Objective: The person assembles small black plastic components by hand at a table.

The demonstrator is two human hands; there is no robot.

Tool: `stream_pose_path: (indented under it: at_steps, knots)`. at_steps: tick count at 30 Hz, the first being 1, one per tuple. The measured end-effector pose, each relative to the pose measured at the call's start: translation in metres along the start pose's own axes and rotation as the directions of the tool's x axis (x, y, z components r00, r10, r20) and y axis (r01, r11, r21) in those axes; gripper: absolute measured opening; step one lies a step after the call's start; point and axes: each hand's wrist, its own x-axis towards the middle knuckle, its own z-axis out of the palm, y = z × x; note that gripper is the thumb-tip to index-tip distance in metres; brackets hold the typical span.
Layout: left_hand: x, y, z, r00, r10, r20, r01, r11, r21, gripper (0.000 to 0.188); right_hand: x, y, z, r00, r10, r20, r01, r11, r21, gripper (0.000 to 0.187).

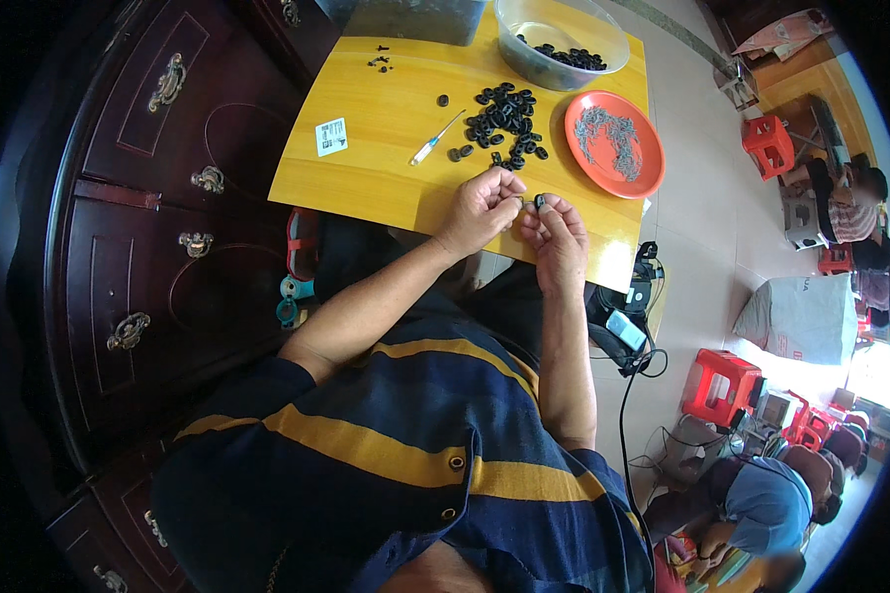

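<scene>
Both of my hands meet just over the near edge of the yellow table [366, 188]. Between the thumb and fingers of my right hand [561, 242] is a small black ring-shaped part [539, 201]. My left hand [483, 211] is pinched close beside it, on something too small to make out. Beyond my fingers lies a loose pile of black ring-shaped parts [504, 114]. To the right of the pile, an orange-red plate [653, 180] bears many thin grey metal pieces [608, 140]. A small screwdriver [435, 138] with a pale blue handle lies left of the pile.
At the far edge stand a clear round bowl [529, 64] with more black parts and a grey translucent bin [415, 20]. A white label [331, 137] lies at the left. Dark wooden drawers [158, 227] flank me; a cable [623, 435] runs down at my right. Other people sit farther right.
</scene>
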Motion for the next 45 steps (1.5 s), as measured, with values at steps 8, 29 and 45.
stream_pose_path:
  at_steps: [8, 29, 45]
  knots:
    - [-0.001, 0.007, -0.002, 0.999, -0.029, 0.020, 0.030, 0.998, -0.054, 0.011, 0.005, -0.006, -0.007, 0.992, 0.116, 0.055, -0.122, 0.987, 0.108, 0.014]
    - [-0.002, 0.006, -0.004, 0.999, -0.019, 0.037, 0.021, 0.999, -0.048, 0.012, -0.011, 0.005, -0.005, 0.963, -0.222, 0.154, 0.259, 0.917, -0.302, 0.019]
    - [-0.002, 0.002, -0.004, 0.996, 0.006, 0.092, -0.010, 0.999, 0.047, 0.012, -0.008, 0.005, -0.015, 0.941, -0.278, 0.192, 0.335, 0.845, -0.418, 0.014]
